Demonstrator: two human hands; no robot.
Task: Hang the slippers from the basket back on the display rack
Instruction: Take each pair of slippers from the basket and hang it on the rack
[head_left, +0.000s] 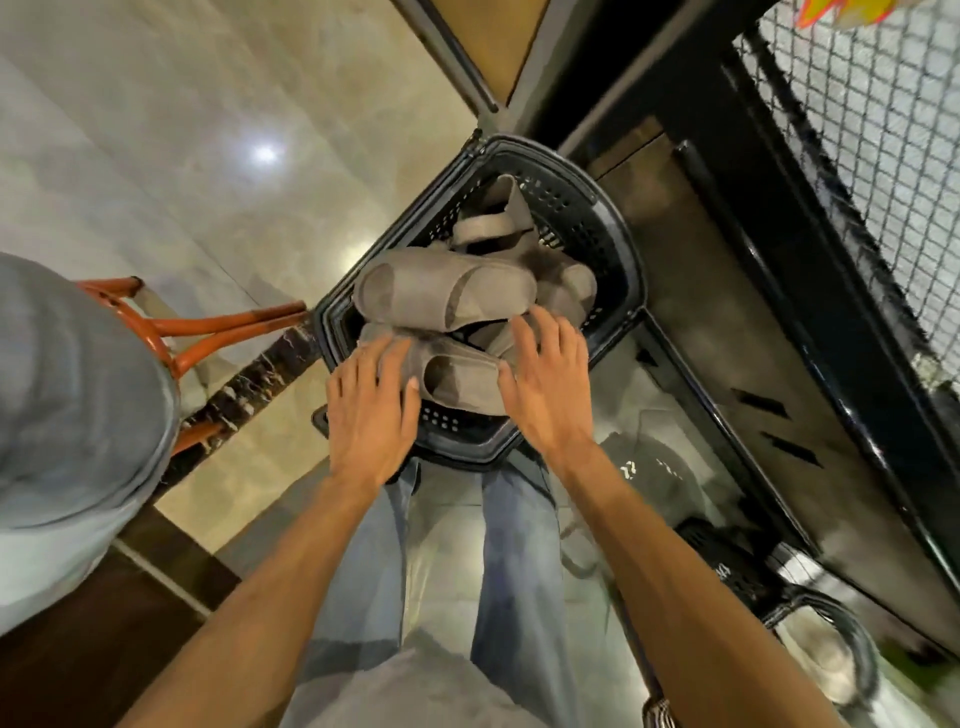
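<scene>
Slippers (447, 291), smooth matte taupe slides with rounded moulded straps, lie heaped inside the black perforated plastic basket (631, 291). At its near edge, the left hand (371, 415) and right hand (548, 384) rest spread-fingered, unclenched, on the nearest slipper (457, 382). The slippers deeper in the basket are mostly hidden.

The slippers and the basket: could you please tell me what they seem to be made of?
The slippers look like one-piece moulded foam or soft rubber: matte taupe, seamless, with thick rounded edges. The basket looks like hard black plastic: a faintly glossy rim and walls with regular moulded holes.
</scene>
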